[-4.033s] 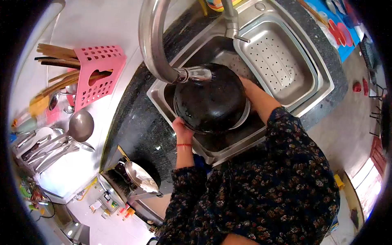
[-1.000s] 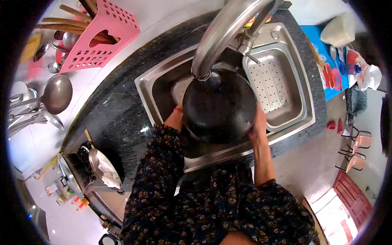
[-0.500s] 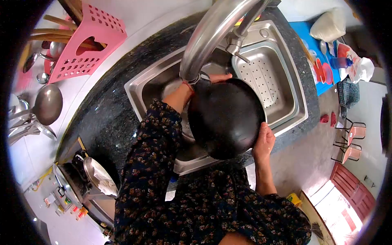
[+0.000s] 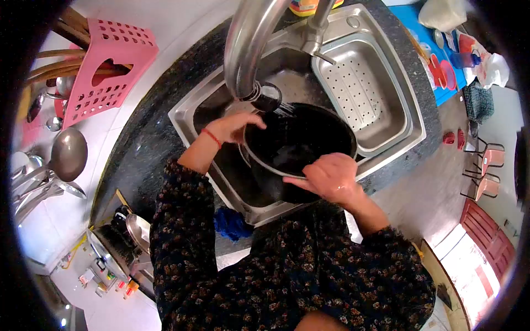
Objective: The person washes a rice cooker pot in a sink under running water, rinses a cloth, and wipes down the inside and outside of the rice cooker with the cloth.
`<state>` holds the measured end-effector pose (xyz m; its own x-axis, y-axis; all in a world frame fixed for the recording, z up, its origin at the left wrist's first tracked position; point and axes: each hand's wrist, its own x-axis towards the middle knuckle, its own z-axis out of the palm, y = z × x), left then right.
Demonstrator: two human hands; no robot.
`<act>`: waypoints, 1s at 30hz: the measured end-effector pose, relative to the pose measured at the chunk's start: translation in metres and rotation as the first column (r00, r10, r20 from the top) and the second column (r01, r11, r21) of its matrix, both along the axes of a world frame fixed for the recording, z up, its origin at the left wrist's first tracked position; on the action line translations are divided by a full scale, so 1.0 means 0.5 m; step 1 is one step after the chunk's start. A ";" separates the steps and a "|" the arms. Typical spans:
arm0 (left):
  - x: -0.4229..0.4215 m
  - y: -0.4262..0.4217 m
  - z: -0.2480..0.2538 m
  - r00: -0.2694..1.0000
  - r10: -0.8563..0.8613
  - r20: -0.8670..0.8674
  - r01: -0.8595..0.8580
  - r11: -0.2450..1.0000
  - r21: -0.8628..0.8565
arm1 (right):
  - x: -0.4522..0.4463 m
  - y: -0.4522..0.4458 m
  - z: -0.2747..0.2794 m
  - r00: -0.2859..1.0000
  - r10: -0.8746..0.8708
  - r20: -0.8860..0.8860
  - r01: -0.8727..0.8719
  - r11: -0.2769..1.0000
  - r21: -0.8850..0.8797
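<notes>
A dark round pot point(image 4: 292, 146) is tilted over the left basin of the steel sink point(image 4: 414, 118), its open mouth facing up. Water runs into it from the curved faucet point(image 4: 243, 52). My right hand point(image 4: 331, 176) grips the near rim, thumb along the outside and fingers over the edge. At the pot's left rim is my left hand point(image 4: 234, 128), a red string round its wrist; its thumb and fingers are apart, beside the rim and just below the spout.
A perforated steel tray point(image 4: 361, 91) sits in the right basin. Blue scrubbing cloth point(image 4: 233, 223) lies at the sink's front edge. On the left wall hang a pink utensil holder point(image 4: 110, 71) and a ladle point(image 4: 69, 154). A pan point(image 4: 138, 231) stands on the stove at lower left.
The pot has turned from showing its dark underside to mouth up, under the running water. My left hand has moved from its far side to the left rim; my right hand now grips the near rim.
</notes>
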<state>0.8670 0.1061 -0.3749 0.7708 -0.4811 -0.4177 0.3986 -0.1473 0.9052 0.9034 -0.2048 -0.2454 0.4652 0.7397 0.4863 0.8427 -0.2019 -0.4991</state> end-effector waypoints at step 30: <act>-0.182 -0.144 0.259 0.371 0.835 -0.406 -0.791 0.513 0.333 | 0.013 0.038 -0.170 0.479 -0.328 -0.814 0.387 0.911 -0.139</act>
<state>0.7759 0.0340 -0.2455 0.4633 0.3145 -0.8285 0.7048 0.4359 0.5596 0.9101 -0.1861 -0.3306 0.8922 0.4009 -0.2081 -0.0680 -0.3363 -0.9393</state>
